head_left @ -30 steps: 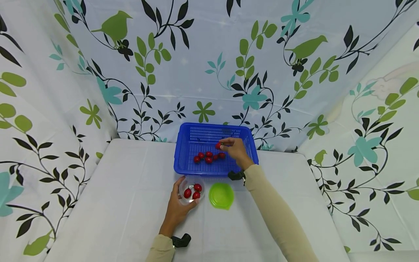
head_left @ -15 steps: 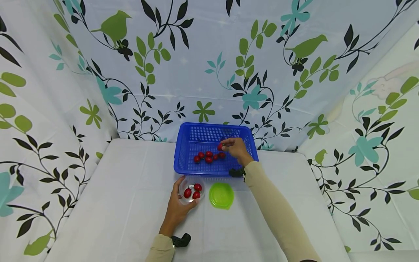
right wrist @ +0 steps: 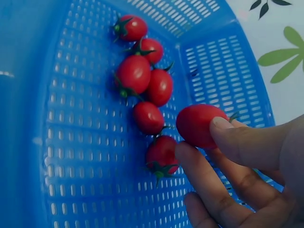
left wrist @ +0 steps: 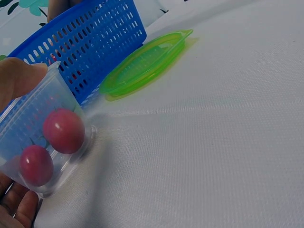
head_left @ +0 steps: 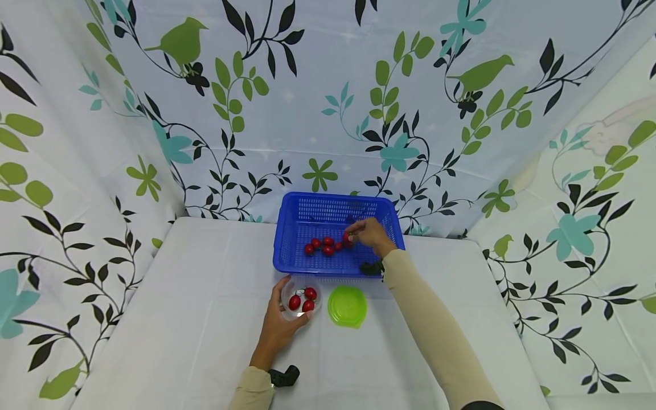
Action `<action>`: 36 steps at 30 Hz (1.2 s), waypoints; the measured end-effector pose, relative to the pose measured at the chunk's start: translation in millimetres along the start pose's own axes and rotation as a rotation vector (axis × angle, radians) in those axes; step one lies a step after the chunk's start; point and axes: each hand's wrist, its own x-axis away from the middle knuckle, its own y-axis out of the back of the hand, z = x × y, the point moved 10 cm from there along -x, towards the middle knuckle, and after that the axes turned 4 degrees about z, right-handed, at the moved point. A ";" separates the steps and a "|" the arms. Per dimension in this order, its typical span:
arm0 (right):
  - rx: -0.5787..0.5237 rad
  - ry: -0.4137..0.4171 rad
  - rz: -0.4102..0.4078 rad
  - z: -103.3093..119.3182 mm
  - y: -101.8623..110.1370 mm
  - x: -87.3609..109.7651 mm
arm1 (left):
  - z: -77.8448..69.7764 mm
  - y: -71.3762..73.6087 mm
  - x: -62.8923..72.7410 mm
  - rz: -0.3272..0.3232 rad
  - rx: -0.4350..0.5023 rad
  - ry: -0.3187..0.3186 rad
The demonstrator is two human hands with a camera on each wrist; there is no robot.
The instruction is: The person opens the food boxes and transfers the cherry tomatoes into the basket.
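Between thumb and fingers, my right hand (head_left: pixel 373 234) pinches a cherry tomato (right wrist: pixel 199 125) over the blue basket (head_left: pixel 287 262). Several more cherry tomatoes (right wrist: pixel 133 74) with green stems lie in a loose row on the basket floor. In the head view my left hand (head_left: pixel 279 330) holds a clear plastic cup (head_left: pixel 287 286) in front of the basket. Three cherry tomatoes (head_left: pixel 294 302) show inside that cup. Its thumb lies over the cup rim in the left wrist view, with fingers around the lower side.
A green lid (head_left: pixel 347 306) lies flat on the white tablecloth (head_left: pixel 220 307), right of the cup and close to the basket's front wall. Behind the basket hangs a patterned curtain (head_left: pixel 318 114).
The right hand, pinching its tomato, has shifted slightly right and toward the row of tomatoes in the basket. The left hand and cup stay in place.
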 end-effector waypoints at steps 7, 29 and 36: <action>0.049 0.013 0.033 0.0 -5.6 -4.3 | -0.4 0.9 -0.4 0.000 0.012 -0.016; 0.213 -0.044 0.014 1.9 -7.2 -13.2 | 2.1 1.2 -0.7 -0.004 0.020 0.002; 0.238 -0.019 -0.013 3.7 -5.7 -17.7 | 3.3 0.7 -1.1 -0.003 0.010 0.009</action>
